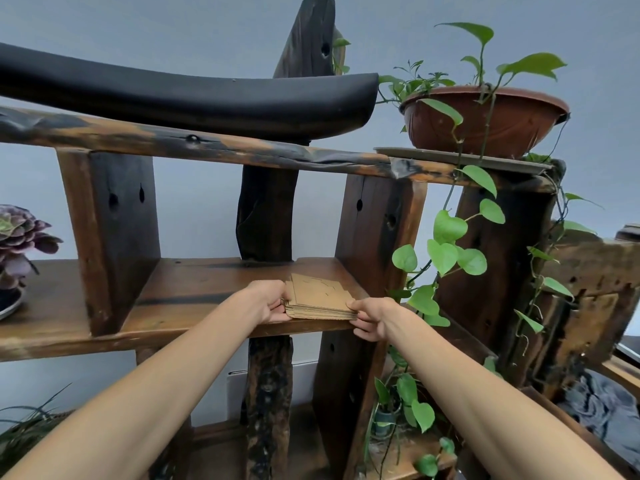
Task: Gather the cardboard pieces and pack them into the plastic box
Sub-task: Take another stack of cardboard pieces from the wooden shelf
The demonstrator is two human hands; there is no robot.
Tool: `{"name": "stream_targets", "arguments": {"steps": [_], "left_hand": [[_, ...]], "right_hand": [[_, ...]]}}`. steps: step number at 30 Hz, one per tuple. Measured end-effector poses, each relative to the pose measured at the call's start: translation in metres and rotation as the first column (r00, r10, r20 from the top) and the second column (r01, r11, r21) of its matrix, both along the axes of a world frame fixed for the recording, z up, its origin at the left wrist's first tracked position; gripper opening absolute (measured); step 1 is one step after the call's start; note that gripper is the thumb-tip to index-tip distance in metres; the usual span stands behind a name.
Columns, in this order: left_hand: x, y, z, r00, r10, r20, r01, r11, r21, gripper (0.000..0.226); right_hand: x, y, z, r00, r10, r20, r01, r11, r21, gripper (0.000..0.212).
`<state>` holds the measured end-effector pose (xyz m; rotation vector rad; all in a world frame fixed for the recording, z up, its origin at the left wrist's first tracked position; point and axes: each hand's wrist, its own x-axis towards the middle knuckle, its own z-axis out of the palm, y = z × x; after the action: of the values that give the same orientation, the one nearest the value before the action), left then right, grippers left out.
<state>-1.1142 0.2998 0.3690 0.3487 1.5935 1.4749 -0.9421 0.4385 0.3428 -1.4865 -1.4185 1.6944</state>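
Observation:
A stack of brown cardboard pieces lies on the middle wooden shelf, near its front edge. My left hand grips the stack's left side, fingers curled around the edge. My right hand grips the stack's front right corner, thumb on top and fingers beneath. The stack rests flat on the shelf between both hands. No plastic box is in view.
Dark wooden uprights stand left and right of the stack. A trailing green vine hangs from a brown pot close to my right arm. A purple succulent sits at far left. Grey cloth lies lower right.

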Motion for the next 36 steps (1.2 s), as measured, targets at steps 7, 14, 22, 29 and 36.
{"name": "stream_targets", "arguments": {"steps": [7,14,22,29,36], "left_hand": [[0.013,-0.017,-0.007,0.999,-0.042,0.013,0.041,0.996,0.085,0.021],[0.032,-0.024,-0.019,0.991,-0.13,-0.037,0.134,0.982,0.135,0.028],[0.06,-0.024,-0.048,0.968,-0.19,-0.164,0.213,0.968,0.134,0.034],[0.096,-0.016,-0.087,0.923,-0.334,-0.19,0.359,0.926,0.114,0.033],[0.141,-0.011,-0.13,0.835,-0.525,-0.163,0.54,0.84,0.06,0.033]], "right_hand": [[0.024,-0.01,-0.009,0.973,-0.023,-0.229,0.016,0.999,-0.032,0.047],[0.066,-0.033,-0.015,0.949,-0.073,-0.306,0.064,0.997,-0.038,0.028],[0.115,-0.057,-0.037,0.925,-0.153,-0.348,0.165,0.986,0.004,0.028],[0.167,-0.086,-0.079,0.882,-0.32,-0.346,0.327,0.944,-0.042,0.029],[0.227,-0.128,-0.123,0.823,-0.447,-0.351,0.439,0.892,-0.106,0.036]]}}
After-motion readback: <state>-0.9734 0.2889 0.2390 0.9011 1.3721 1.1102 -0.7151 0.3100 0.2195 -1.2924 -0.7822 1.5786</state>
